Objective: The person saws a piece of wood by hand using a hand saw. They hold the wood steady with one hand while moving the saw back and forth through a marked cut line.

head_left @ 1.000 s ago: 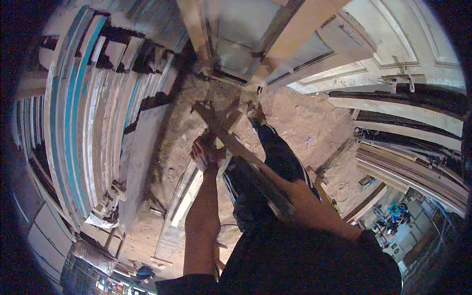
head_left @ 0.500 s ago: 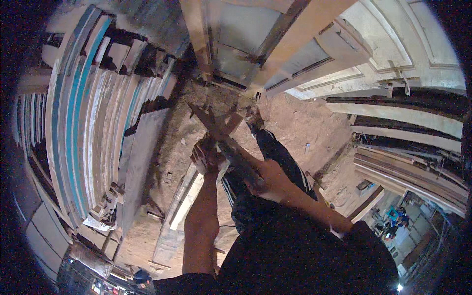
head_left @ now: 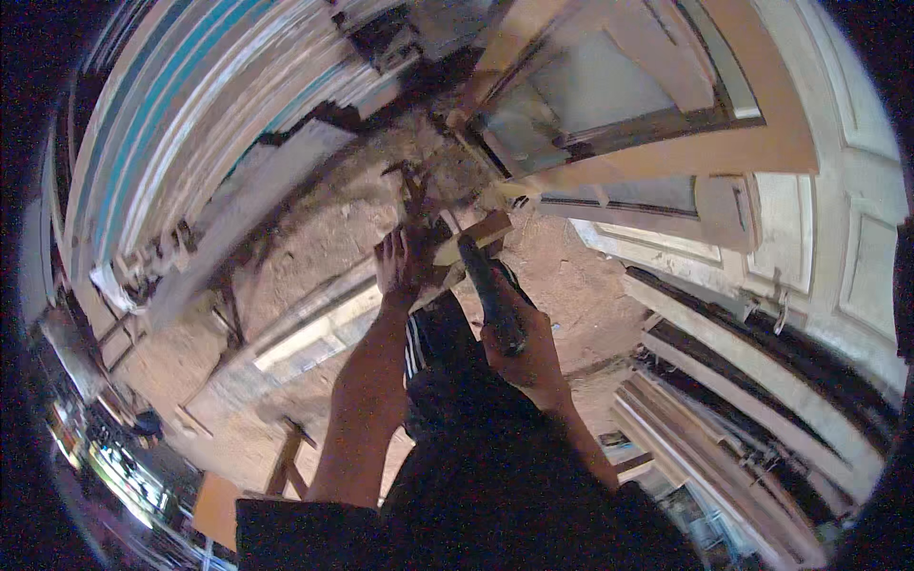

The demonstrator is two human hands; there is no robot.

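In my right hand (head_left: 528,347) is a long tool (head_left: 490,290) with a thick dark handle, pointing away from me. Its far end is thin and seen nearly edge-on, so I cannot make out its exact kind. My left hand (head_left: 402,262) is closed at the left end of a short light wood piece (head_left: 481,238). That piece lies crosswise in front of my legs, and the tool's front part passes over it. Part of the wood is hidden by the left hand and the tool. Beyond the left hand is a dark hooked shape (head_left: 405,176), too blurred to name.
A long pale board (head_left: 324,333) lies on the earthen floor (head_left: 305,247) to the left. Stacked planks (head_left: 190,114), some edged in turquoise, stand at the far left. Framed panels (head_left: 609,95) and a white door (head_left: 790,228) lean at the right, above timber stacks (head_left: 714,457).
My view has turned, so the surroundings appear rotated clockwise. The tool in my right hand has swung from pointing up-left to nearly straight ahead. My left hand stays by the wood piece.
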